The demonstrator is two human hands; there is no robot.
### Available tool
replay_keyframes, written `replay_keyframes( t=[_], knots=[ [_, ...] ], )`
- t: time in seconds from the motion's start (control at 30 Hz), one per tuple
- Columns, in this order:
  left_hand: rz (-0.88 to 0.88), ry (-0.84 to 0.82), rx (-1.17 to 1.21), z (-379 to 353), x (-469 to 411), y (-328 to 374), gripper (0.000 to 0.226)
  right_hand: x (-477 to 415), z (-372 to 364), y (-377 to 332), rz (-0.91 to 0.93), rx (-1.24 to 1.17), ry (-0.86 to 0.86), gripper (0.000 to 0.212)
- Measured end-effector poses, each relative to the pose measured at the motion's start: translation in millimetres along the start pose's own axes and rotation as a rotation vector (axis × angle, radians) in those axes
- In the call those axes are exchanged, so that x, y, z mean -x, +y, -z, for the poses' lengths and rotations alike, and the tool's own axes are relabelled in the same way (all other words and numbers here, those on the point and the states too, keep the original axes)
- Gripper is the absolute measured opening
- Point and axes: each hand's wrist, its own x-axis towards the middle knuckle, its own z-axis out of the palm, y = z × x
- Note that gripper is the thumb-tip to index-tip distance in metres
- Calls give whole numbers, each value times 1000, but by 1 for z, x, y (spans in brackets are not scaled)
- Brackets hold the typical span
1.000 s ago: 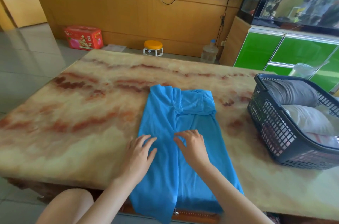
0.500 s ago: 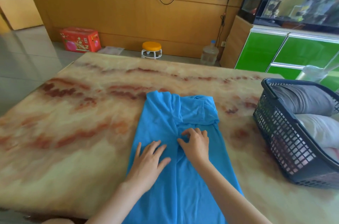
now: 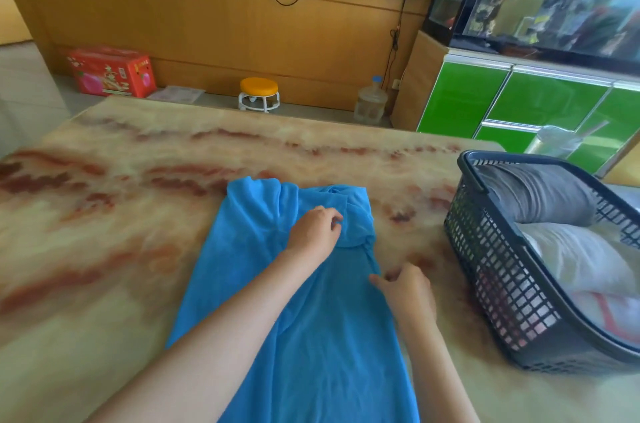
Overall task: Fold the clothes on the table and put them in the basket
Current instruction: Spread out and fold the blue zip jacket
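A blue shirt (image 3: 311, 336) lies lengthwise on the marble-patterned table (image 3: 104, 249), its sleeves folded inward at the far end. My left hand (image 3: 313, 232) reaches forward over the shirt, fingers curled into the cloth at the folded right sleeve. My right hand (image 3: 407, 291) is at the shirt's right edge, thumb and fingers pinched on the hem there. A dark plastic basket (image 3: 498, 284) stands on the table to the right, holding a grey folded garment (image 3: 540, 194) and a white one (image 3: 581, 260).
Beyond the table's far edge are a red box (image 3: 110, 71), a small orange stool (image 3: 259, 93) and a water bottle (image 3: 370, 100) on the floor. A green cabinet (image 3: 540, 104) with an aquarium stands at the back right. A clear cup (image 3: 557, 142) stands behind the basket.
My left hand has moved forward up the shirt to the folded sleeve. My right hand has slid off the middle to the shirt's right edge. The view has tilted closer.
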Motion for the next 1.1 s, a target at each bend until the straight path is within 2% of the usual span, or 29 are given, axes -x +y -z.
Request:
replay_keyframes(
  t=[0.17,0.3,0.37,0.43,0.53,0.67,0.73,0.93,1.1],
  knots=[
    [58,-55,-62,-36,-35,37,32,2,7,-4,7,32,-94,21],
    [227,-145,-242,-56,-50,49,85,2,6,-1,39,-63,-125,13],
    [288,-164,-297,-61,-57,53,99,-1,2,0,54,-121,-127,15],
    [319,-166,-336,-64,-64,54,92,-5,-5,0,48,-202,-178,14],
    [318,-167,-426,-64,-73,53,62,-8,-13,4,-8,-379,-345,12],
    [241,-151,-471,-57,-76,52,40,-11,-11,1,-31,-509,-457,11],
    [236,-110,-392,-52,-75,48,33,-10,-13,-4,-13,-536,-479,13],
    [432,22,155,-12,-74,15,34,14,-24,-35,175,-648,-516,9],
    [455,149,248,36,-60,-49,24,49,-56,-74,328,-585,-576,36]
  ],
)
